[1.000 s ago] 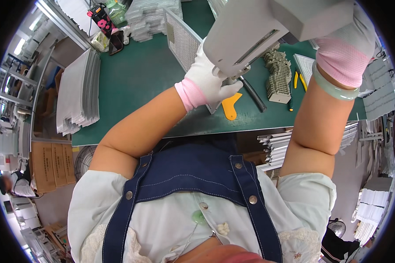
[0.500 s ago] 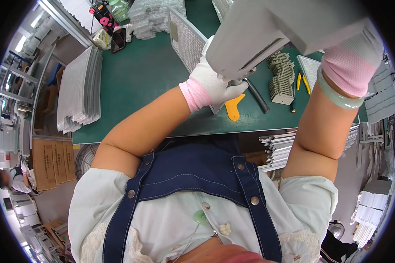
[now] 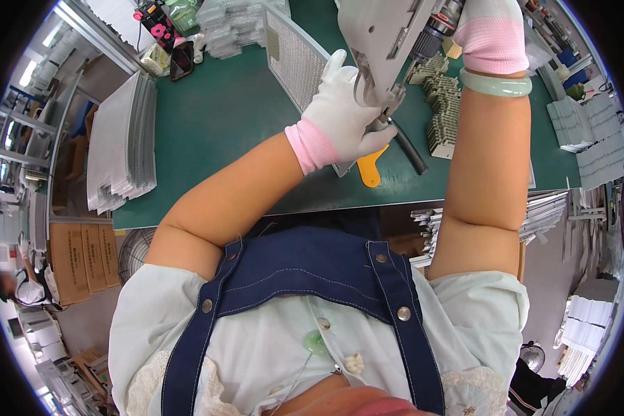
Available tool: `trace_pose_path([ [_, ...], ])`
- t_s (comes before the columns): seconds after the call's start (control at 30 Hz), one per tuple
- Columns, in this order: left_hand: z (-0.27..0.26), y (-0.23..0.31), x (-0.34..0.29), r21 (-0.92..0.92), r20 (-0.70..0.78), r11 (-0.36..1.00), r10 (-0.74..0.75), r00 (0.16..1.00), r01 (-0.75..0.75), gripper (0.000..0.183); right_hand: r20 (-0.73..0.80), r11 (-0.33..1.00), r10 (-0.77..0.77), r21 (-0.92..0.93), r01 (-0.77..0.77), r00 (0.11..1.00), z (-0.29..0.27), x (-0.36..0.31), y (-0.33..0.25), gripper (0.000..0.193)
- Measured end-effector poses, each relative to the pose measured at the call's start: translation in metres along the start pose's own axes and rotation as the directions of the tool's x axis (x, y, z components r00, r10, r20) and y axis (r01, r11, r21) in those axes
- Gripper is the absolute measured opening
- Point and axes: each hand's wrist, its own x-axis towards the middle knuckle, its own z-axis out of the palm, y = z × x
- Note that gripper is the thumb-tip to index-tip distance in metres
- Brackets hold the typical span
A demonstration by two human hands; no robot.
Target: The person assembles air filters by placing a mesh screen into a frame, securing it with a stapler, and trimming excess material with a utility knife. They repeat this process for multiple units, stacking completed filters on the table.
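Note:
My left hand (image 3: 343, 118), in a white glove with a pink cuff, grips a tilted, metal-framed mesh panel (image 3: 295, 62). One finger points upward and the thumb lies near a black rod-like handle (image 3: 409, 145). A large grey tool (image 3: 380, 41) has its narrow metal nose beside that hand. Next to it shows a black drill chuck (image 3: 428, 43). My right hand (image 3: 492, 35), gloved alike, is at the upper edge by the tool and appears to hold it, though its fingers are hidden. A yellow scraper (image 3: 371, 168) lies just below the left hand.
Beige plastic parts (image 3: 442, 114) stand in a row on the green table (image 3: 215, 132). Wrapped panels (image 3: 121, 142) are stacked at the left. A phone (image 3: 182, 59) and a black flowered bottle (image 3: 158, 24) are at the back left. Metal strips (image 3: 544, 215) sit below the table edge.
The grey tool has swung from leaning right to more upright, uncovering the drill chuck. My right hand has moved left and up with it, its forearm now covering the yellow-handled pliers. My left hand has hardly moved.

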Motion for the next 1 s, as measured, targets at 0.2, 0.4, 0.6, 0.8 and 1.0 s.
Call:
trace_pose_path([
  [0.2, 0.003, -0.004, 0.000, 0.077, -0.104, 0.995, 0.078, 0.992, -0.070, 0.048, 0.010, 0.998, 0.013, 0.060, -0.013, 1.000, -0.004, -0.006, 0.000, 0.030],
  [0.4, 0.002, -0.006, -0.003, 0.136, -0.124, 0.986, 0.111, 0.986, -0.094, 0.048, 0.088, 0.961, 0.144, 0.227, -0.161, 0.986, -0.008, -0.012, 0.004, 0.036],
  [0.6, -0.003, 0.001, -0.001, -0.014, -0.044, 1.000, 0.023, 0.999, -0.024, 0.047, 0.052, 0.999, -0.036, -0.032, 0.038, 0.998, -0.010, -0.020, 0.001, 0.026],
  [0.8, -0.008, 0.005, 0.002, -0.020, -0.073, 0.999, 0.038, 0.997, -0.039, 0.042, 0.030, 0.981, -0.155, -0.112, 0.158, 0.987, 0.049, -0.050, -0.031, 0.025],
  [1.0, -0.012, 0.006, 0.000, 0.183, 0.105, 0.983, -0.043, 0.994, 0.023, 0.031, -0.075, 0.970, -0.207, -0.144, 0.195, 0.975, 0.046, -0.049, -0.039, 0.019],
])
